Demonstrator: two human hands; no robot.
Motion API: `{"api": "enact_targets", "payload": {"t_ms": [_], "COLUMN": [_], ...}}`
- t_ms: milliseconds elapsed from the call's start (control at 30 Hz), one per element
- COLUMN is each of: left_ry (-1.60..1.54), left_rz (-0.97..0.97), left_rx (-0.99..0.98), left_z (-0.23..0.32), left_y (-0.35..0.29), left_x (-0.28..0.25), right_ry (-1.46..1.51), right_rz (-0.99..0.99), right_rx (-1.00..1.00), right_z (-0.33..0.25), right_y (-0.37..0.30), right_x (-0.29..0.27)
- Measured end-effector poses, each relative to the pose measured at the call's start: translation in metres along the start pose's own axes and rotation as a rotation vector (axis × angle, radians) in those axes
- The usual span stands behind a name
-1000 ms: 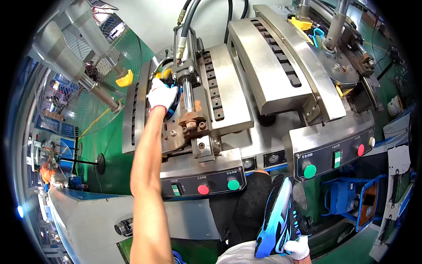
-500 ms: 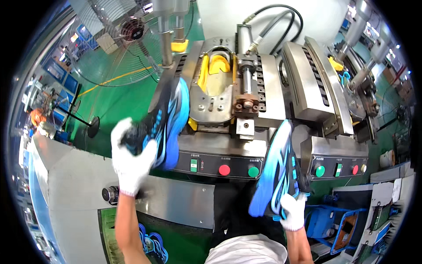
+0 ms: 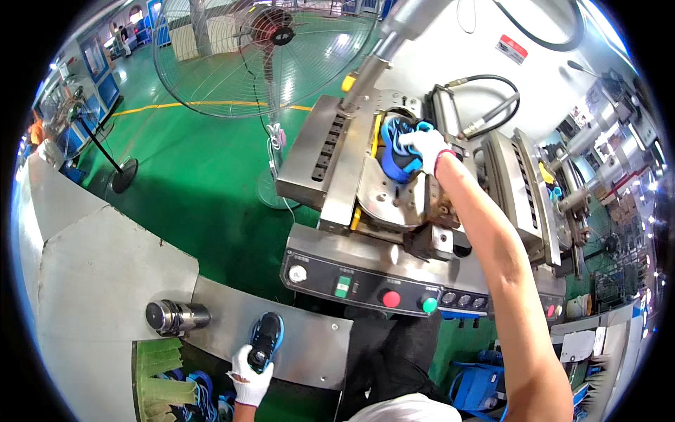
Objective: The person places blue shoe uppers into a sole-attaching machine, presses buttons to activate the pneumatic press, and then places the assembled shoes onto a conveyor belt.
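So you've got both gloved hands busy, one shoe apiece. Your right hand point(image 3: 427, 146) is way up at the press point(image 3: 351, 243), fingers curled over the upper of the far shoe point(image 3: 399, 169), so that's a grasp, not a loose touch. That shoe is tilted over the bed, past the round-ended steel plate point(image 3: 383, 200), with a yellow strip point(image 3: 376, 137) just to its left. Can't tell how far down it's seated, your fingers hide part of it.

Your left hand point(image 3: 251, 380) is way back near you, low in the view, and it's got the near shoe point(image 3: 266, 341) by the heel end, thumb and fingers wrapped round it, toe pointing away from you. It's over the steel shelf point(image 3: 302, 344); can't tell if the sole is actually touching. Off to its left on the same shelf lies a shiny cylinder point(image 3: 177, 316), well apart from your hand. Below that there's a bin with green flaps point(image 3: 158, 359) and more blue-and-black shoes point(image 3: 200, 397) in it.

The panel point(image 3: 369, 285) on the front of the press runs, left to right, white button point(image 3: 297, 273), green switch point(image 3: 342, 286), red button point(image 3: 391, 299), green button point(image 3: 429, 305). Neither hand is on any of those. Big fan point(image 3: 281, 35) stands on the green floor point(image 3: 169, 162) behind, left of the press.
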State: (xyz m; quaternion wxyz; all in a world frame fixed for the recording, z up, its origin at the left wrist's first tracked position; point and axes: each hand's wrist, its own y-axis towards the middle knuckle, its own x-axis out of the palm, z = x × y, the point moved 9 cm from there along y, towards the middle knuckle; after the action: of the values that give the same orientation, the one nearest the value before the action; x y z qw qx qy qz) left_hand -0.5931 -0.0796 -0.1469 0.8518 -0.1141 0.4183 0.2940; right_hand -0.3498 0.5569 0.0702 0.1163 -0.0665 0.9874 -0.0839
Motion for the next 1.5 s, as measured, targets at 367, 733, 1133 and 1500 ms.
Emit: {"api": "enact_targets", "payload": {"t_ms": [367,733,1133,1500], "left_ry": [-0.196,-0.499,-0.175,-0.441], "left_rz": [-0.055,-0.011,-0.359,-0.837], "left_rx": [0.077,-0.400,0.204,0.237], "left_z": [-0.003,0.018,0.164,0.431], "left_y": [0.004,-0.004,0.069,-0.029], "left_x": [0.022,0.031,0.028,0.180], "right_ry": [-0.980,-0.538,-0.635,-0.314], "right_rz": [0.219,-0.266,-0.423,-0.255], "right_rx": [-0.121,-0.799,-0.583,-0.047], "right_z": [0.051,0.014,0.163,0.200], "right_y": [0.073,-0.297,-0.398,-0.530], "right_x": [0.019,0.011,-0.064,-0.215]}}
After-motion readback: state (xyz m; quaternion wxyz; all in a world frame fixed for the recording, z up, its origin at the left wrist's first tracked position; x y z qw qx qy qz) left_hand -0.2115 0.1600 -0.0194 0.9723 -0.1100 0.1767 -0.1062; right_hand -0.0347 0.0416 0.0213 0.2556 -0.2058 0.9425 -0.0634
